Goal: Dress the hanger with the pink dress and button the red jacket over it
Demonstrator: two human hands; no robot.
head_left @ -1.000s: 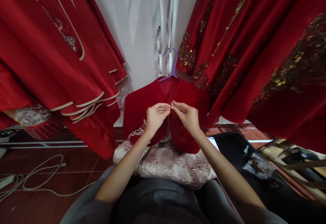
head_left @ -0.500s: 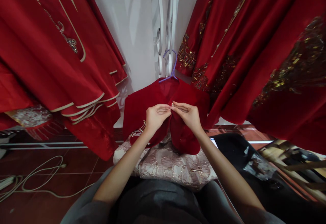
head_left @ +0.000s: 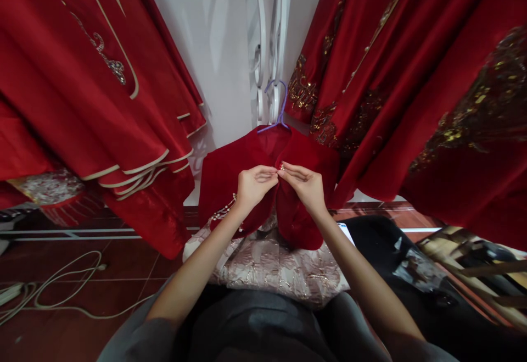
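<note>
Red garment (head_left: 294, 216) looks soft, light, best held by its front edge (head_left: 279, 211), where left hand (head_left: 254, 187) and right hand (head_left: 305, 187) pinch.

The left hand (head_left: 256, 187) and right hand (head_left: 303, 187) nearly meet on the vest (head_left: 230, 159) — barely any gap between. From there, the hanger (head_left: 281, 119) blocks 12 o'clock, rails (head_left: 261, 27) behind; left gowns (head_left: 135, 104) block 10, right gowns (head_left: 370, 104) 2. A hand could pass at 11 along the wall (head_left: 222, 76) — or at 6, above the brocade (head_left: 284, 268), between the arms (head_left: 201, 268).
</note>
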